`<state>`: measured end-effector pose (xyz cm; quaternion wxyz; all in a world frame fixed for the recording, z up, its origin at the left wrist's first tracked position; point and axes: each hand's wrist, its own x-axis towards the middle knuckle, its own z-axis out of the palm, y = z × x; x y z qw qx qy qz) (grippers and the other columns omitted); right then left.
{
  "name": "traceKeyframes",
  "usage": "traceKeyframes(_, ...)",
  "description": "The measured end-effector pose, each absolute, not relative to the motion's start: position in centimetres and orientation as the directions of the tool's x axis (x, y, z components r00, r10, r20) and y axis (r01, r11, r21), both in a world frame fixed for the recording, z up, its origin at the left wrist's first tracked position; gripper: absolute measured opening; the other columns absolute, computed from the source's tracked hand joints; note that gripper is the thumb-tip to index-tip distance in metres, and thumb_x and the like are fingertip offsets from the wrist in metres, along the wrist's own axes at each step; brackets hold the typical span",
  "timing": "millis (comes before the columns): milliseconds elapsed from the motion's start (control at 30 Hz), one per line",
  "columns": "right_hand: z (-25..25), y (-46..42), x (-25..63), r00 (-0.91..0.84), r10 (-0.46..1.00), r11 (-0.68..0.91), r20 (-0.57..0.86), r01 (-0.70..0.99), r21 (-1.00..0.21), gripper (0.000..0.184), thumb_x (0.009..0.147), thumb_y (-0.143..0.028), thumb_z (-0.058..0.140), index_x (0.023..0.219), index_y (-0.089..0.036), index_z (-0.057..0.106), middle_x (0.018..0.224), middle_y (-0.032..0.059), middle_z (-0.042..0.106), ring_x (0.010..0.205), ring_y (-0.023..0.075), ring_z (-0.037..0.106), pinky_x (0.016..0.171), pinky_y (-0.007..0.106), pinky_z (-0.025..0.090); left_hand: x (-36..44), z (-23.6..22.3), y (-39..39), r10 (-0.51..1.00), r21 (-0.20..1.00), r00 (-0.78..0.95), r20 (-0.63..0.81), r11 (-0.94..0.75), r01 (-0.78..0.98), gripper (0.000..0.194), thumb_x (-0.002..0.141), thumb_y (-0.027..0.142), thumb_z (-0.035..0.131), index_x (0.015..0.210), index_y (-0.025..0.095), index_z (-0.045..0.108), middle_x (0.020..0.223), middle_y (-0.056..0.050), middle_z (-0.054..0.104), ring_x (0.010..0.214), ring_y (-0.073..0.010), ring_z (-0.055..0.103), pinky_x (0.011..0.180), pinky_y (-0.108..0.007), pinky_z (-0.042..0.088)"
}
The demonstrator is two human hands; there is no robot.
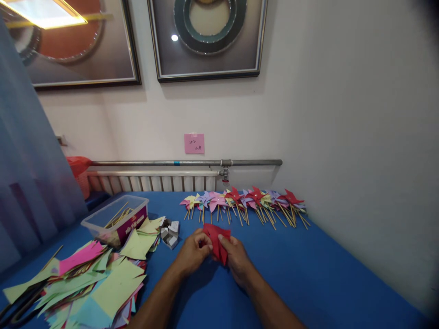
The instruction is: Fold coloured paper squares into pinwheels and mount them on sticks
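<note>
Between my two hands, above the blue tabletop, is a piece of red paper (216, 238) with cut, partly folded edges. My left hand (197, 249) pinches its left side, the thumb and forefinger pressed together. On the other side my right hand (236, 256) grips the paper, its thumb lying over the front and the fingers hidden behind. Nearest to my left hand stands a small open white box (170, 233); what is inside cannot be made out. Finished paper pinwheels (235, 195) on thin sticks lie in a row beyond my hands.
A clear plastic tub (115, 221) with wooden sticks stands at the left. In front of it spread many coloured paper sheets (116, 283), with black-handled scissors (20, 306) at their left edge. A radiator (154, 180) and pipe run along the wall behind the blue table (308, 274).
</note>
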<state>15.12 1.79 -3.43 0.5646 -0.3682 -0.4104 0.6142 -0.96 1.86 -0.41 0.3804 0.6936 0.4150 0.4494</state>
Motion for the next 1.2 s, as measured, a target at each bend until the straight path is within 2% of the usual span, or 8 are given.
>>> traceKeyframes(133, -3.9, 2.0, 15.1, -0.076, 0.997, -0.032, -0.005, -0.363, -0.931, 0.052, 0.071, -0.066, 0.084, 0.087, -0.018, 0.072, 0.068, 0.0017, 0.072, 0.058, 0.0163, 0.064, 0.059, 0.029, 0.055, -0.7, -0.7, 1.8, 0.92, 0.862, 0.19, 0.343, -0.388, 0.326, 0.016, 0.078, 0.02, 0.062, 0.062, 0.019, 0.057, 0.079, -0.001, 0.058, 0.075, -0.0154, 0.055, 0.071, -0.027, 0.042)
traceKeyframes(267, -4.2, 2.2, 15.1, -0.07, 0.997, -0.011, 0.014, -0.337, -0.941, 0.054, 0.069, -0.067, 0.085, 0.084, -0.017, 0.072, 0.066, 0.001, 0.071, 0.055, 0.0144, 0.06, 0.056, 0.027, 0.051, -0.6, -0.7, 1.8, 0.915, 0.83, 0.182, 0.359, -0.402, 0.387, 0.015, 0.077, 0.018, 0.06, 0.062, 0.019, 0.056, 0.077, 0.0, 0.057, 0.075, -0.0153, 0.054, 0.071, -0.026, 0.04)
traceKeyframes(433, -4.0, 2.1, 15.2, -0.107, 0.994, -0.01, 0.031, -0.362, -0.932, 0.051, 0.065, -0.055, 0.091, 0.092, -0.016, 0.075, 0.071, 0.0019, 0.074, 0.057, 0.0152, 0.063, 0.06, 0.028, 0.051, -0.5, -0.5, 1.6, 0.914, 0.81, 0.164, 0.37, -0.404, 0.425, 0.016, 0.076, 0.014, 0.06, 0.061, 0.019, 0.054, 0.077, 0.0, 0.057, 0.074, -0.0148, 0.055, 0.069, -0.026, 0.039)
traceKeyframes(600, -4.4, 2.3, 15.3, -0.044, 0.998, 0.019, 0.035, -0.327, -0.945, 0.04, 0.064, -0.044, 0.09, 0.089, -0.016, 0.075, 0.073, 0.0018, 0.075, 0.061, 0.016, 0.064, 0.062, 0.028, 0.049, -0.4, -0.5, 1.5, 0.912, 0.801, 0.146, 0.382, -0.406, 0.439, 0.017, 0.077, 0.013, 0.061, 0.063, 0.019, 0.055, 0.078, 0.0, 0.059, 0.074, -0.0145, 0.056, 0.07, -0.026, 0.039)
traceKeyframes(933, -4.6, 2.6, 15.4, -0.015, 1.0, 0.016, 0.021, -0.296, -0.955, 0.035, 0.063, -0.041, 0.088, 0.086, -0.017, 0.076, 0.072, 0.0011, 0.075, 0.061, 0.0159, 0.063, 0.063, 0.028, 0.049, -0.3, -0.4, 1.4, 0.904, 0.786, 0.136, 0.406, -0.421, 0.453, 0.016, 0.075, 0.011, 0.061, 0.063, 0.02, 0.056, 0.076, 0.001, 0.059, 0.074, -0.0149, 0.056, 0.071, -0.027, 0.039)
traceKeyframes(1100, -4.6, 2.6, 15.5, -0.026, 0.999, 0.028, 0.037, -0.287, -0.958, 0.038, 0.063, -0.04, 0.087, 0.091, -0.016, 0.078, 0.076, 0.0024, 0.077, 0.065, 0.0175, 0.065, 0.067, 0.029, 0.049, -0.2, -0.4, 1.3, 0.906, 0.774, 0.137, 0.4, -0.414, 0.48, 0.016, 0.078, 0.013, 0.061, 0.064, 0.02, 0.056, 0.077, 0.001, 0.059, 0.075, -0.0155, 0.057, 0.072, -0.027, 0.039)
traceKeyframes(1200, -4.7, 2.6, 15.5, -0.007, 0.999, 0.029, 0.032, -0.272, -0.962, 0.035, 0.063, -0.04, 0.087, 0.087, -0.017, 0.077, 0.072, 0.002, 0.075, 0.062, 0.0171, 0.063, 0.063, 0.028, 0.047, -0.2, -0.4, 1.3, 0.905, 0.772, 0.15, 0.399, -0.42, 0.477, 0.017, 0.078, 0.013, 0.061, 0.063, 0.02, 0.055, 0.077, 0.001, 0.059, 0.075, -0.0158, 0.056, 0.072, -0.028, 0.039)
